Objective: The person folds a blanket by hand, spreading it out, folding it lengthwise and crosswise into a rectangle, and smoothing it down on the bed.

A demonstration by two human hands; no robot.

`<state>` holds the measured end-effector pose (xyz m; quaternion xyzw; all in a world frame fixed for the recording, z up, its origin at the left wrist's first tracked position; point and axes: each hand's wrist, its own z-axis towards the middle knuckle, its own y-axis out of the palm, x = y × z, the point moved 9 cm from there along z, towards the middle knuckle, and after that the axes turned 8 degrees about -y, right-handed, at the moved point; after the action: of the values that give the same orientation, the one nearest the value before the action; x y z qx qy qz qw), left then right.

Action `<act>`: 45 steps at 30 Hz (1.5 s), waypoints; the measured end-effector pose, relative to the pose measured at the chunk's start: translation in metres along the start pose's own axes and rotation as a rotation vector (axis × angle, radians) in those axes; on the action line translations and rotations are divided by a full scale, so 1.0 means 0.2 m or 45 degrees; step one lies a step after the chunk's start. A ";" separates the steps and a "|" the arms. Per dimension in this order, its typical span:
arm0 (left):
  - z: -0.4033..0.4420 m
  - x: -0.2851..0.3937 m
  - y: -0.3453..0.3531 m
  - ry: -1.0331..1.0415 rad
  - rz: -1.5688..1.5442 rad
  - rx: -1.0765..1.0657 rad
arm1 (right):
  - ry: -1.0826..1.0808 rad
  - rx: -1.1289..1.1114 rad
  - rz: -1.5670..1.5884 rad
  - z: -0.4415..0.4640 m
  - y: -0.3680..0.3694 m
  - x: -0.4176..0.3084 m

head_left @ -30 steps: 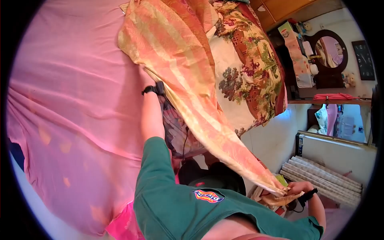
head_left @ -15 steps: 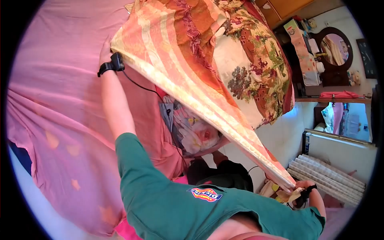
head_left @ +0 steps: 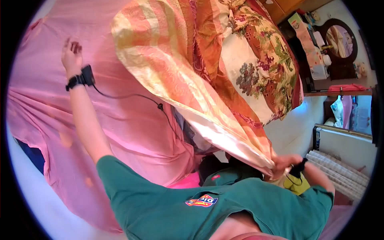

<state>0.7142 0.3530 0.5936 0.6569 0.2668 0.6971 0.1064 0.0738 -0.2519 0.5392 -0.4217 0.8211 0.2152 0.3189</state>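
Note:
My right hand [head_left: 286, 164] is closed around a bunched edge of an orange, gold and cream striped quilt [head_left: 160, 52], low at the right. From there the quilt slants up to the far left, its pale underside showing along the near edge. A bulky part with trees and buildings printed on it lies at the upper right. My left hand [head_left: 72, 58] is apart from the quilt, over the pink sheet [head_left: 40, 80], with its fingers loosely bent and nothing in them. A black band with a small device and cable is on that wrist.
Partly hidden under the quilt's near edge is a light printed cloth bundle [head_left: 196, 138]. At the right are a round dark-framed mirror [head_left: 340, 38], a shelf with boxes and a red item [head_left: 348, 88], and rolled pale material [head_left: 340, 170]. A dark seat-like shape [head_left: 228, 172] is near my body.
My left hand has let go of the quilt's corner and moved left, away from it. The taut edge has gone slack. My right hand has come inward and up with its bunched edge.

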 end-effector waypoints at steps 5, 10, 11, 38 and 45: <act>-1.08 -0.43 0.60 -0.136 0.815 -0.726 | -0.079 -0.463 -0.532 0.70 -0.06 -0.72; -2.04 -0.62 0.73 -0.461 0.985 -1.354 | -0.789 -0.125 -0.726 1.35 0.08 -1.21; -2.08 -0.65 0.65 -0.474 1.097 -1.222 | -1.160 0.052 -0.913 1.45 0.17 -1.24; -3.33 -0.75 0.32 -1.012 -0.065 0.389 | -0.561 0.969 1.266 0.86 -0.56 0.99; -3.59 -0.56 0.02 -0.752 0.685 0.669 | 0.152 1.632 1.692 0.00 -0.90 2.68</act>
<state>0.0296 0.1275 0.5042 0.8773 0.2129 0.3924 -0.1763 -0.0123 -0.6490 0.1466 0.3826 0.8716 -0.1635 0.2594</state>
